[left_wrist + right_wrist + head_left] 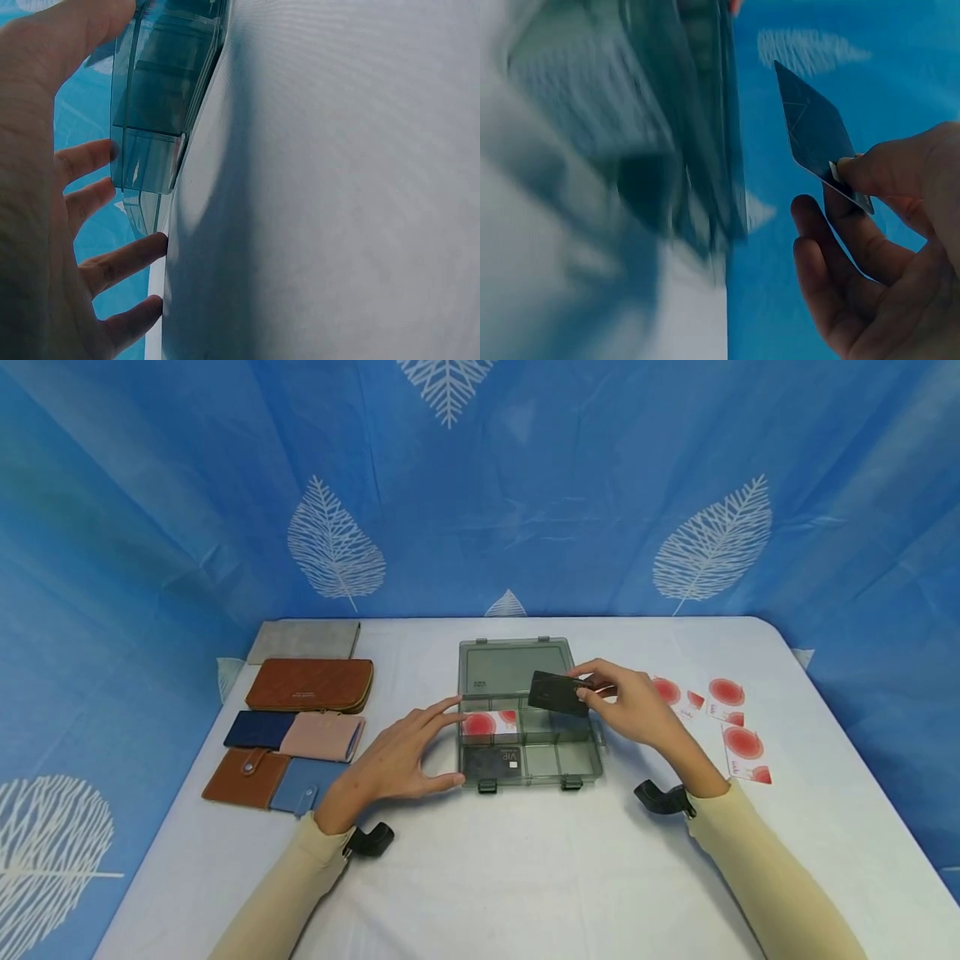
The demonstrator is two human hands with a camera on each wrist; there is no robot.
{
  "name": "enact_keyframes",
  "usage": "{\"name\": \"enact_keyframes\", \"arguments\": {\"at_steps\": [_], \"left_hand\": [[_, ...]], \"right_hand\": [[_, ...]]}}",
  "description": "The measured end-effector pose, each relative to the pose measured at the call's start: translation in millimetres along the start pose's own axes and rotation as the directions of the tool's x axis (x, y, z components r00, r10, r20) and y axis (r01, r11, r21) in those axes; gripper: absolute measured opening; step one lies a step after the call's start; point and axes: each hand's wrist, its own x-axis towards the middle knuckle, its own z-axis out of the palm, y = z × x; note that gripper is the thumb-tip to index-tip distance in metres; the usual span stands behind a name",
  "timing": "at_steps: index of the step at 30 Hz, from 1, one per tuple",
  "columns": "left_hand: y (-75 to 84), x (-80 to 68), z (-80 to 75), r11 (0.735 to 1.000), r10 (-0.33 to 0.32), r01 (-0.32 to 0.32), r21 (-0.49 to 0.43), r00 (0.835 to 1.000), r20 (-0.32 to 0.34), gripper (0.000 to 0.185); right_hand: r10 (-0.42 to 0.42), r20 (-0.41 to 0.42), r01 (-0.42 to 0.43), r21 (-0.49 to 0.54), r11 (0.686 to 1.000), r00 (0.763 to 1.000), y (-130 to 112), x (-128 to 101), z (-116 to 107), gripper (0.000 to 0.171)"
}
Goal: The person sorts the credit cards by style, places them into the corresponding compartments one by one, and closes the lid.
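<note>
A translucent grey-green divided plastic box (517,667) lies with its lid folded back on the white table. My right hand (633,703) pinches a black card (553,692) between thumb and fingers, tilted above the box's right side; the right wrist view shows this black card (814,124) too. In the box, a red-and-white card (480,724) lies in the back-left part and a black VIP card (487,763) in the front-left. My left hand (393,758) is spread at the box's left side, thumb and fingertips at its edge, holding no card.
At the right lie several red-and-white cards (742,745), one partly behind my right hand. Wallets are grouped at the left: a brown zip wallet (307,683), a pink one (318,735), a brown snap one (243,777) and others. A blue leaf-print curtain (517,527) stands behind the table.
</note>
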Motion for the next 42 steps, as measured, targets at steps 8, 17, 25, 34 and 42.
{"name": "enact_keyframes", "arguments": {"at_steps": [8, 17, 25, 34, 42], "left_hand": [[0.5, 0.5, -0.5, 1.0, -0.007, 0.007, 0.005, 1.0, 0.004, 0.088], [2.5, 0.6, -2.2, 1.0, -0.014, 0.014, 0.015, 1.0, 0.001, 0.089], [1.5, 0.6, -0.8, 1.0, -0.013, 0.013, 0.001, 1.0, 0.002, 0.088], [1.8, 0.4, -1.6, 1.0, -0.014, 0.014, 0.009, 1.0, 0.006, 0.09], [0.8, 0.8, -1.7, 1.0, -0.007, 0.007, 0.01, 1.0, 0.003, 0.09]], "right_hand": [[-0.093, 0.119, 0.095, -0.009, 0.995, 0.988, -36.2, -11.0, 34.3, 0.032], [-0.148, 0.169, 0.16, -0.064, 0.985, 0.974, -49.7, -21.2, 68.9, 0.028], [-0.157, 0.175, 0.176, -0.101, 0.979, 0.972, -50.9, -24.8, 79.0, 0.024], [-0.221, 0.146, 0.249, -0.218, 0.944, 0.964, -50.3, -25.8, 84.0, 0.024], [-0.254, 0.18, 0.294, -0.252, 0.922, 0.95, -48.8, -24.9, 81.5, 0.026]]}}
